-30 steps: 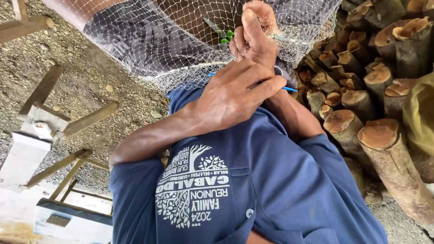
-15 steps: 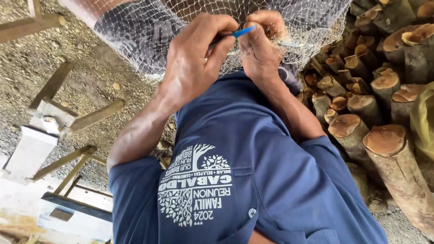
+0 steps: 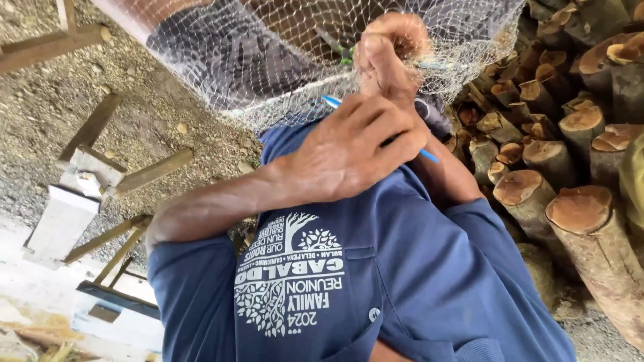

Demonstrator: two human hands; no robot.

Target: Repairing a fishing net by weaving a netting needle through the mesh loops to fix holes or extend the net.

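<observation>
Left hand (image 3: pixel 349 151) sits low in front of the chest, fingers curled snug around a slim blue tool (image 3: pixel 331 101). One blue tip pokes out above the knuckles and the other end shows past the fingers on the far side, so that hand is closed on it. Just above, almost touching, the right hand (image 3: pixel 389 57) is bunched into a tight pinch on the fishing net (image 3: pixel 268 60), fingers folded over a gather of mesh. A bit of green (image 3: pixel 345 52) shows beside that hand, too small to tell what it is.

The net hangs above and beyond both hands, spreading wide to the left hand's side. It is fine pale twine in a diamond mesh, see-through, draped over something dark grey behind it.

Below the hands is a blue shirt (image 3: pixel 416 281), soft cloth with a white tree print.

On the right hand's side, close by, is a stack of logs (image 3: pixel 570 154): round cut ends, orange-brown faces, rough grey bark, piled together. Out past the left arm lies gravel ground (image 3: pixel 40 114), gritty and grey, with plain wooden slats (image 3: pixel 94 124) and a pale block (image 3: pixel 60 221) lying on it.
</observation>
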